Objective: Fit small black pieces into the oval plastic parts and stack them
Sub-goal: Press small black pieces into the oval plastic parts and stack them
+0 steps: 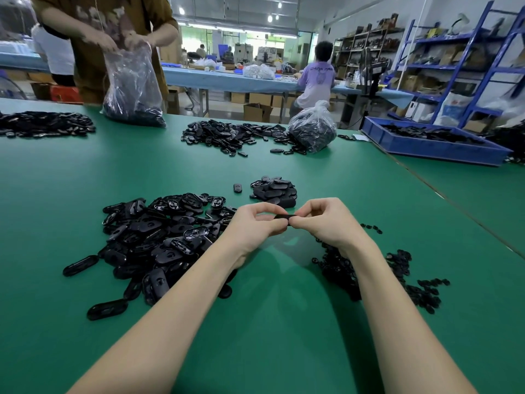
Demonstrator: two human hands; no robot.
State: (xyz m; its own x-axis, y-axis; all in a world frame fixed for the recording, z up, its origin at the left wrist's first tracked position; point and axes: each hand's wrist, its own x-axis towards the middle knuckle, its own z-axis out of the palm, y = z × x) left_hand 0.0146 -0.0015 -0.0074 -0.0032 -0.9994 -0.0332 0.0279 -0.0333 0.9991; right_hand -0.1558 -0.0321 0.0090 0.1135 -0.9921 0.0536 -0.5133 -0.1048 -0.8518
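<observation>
My left hand (257,223) and my right hand (326,220) meet above the green table (270,322), both pinching one black oval part (282,217) between curled fingers. The part is seen edge-on and mostly hidden by my fingertips. A loose heap of black oval parts (153,240) lies to the left of my left arm. Small black pieces (397,277) are scattered to the right, partly under my right arm. A neat stack of oval parts (274,191) sits just beyond my hands.
A person across the table holds a clear bag of black parts (132,89). More heaps (233,135) and a tied bag (312,129) lie farther back. A blue tray (434,140) of parts stands at the right. Another heap (45,123) lies far left.
</observation>
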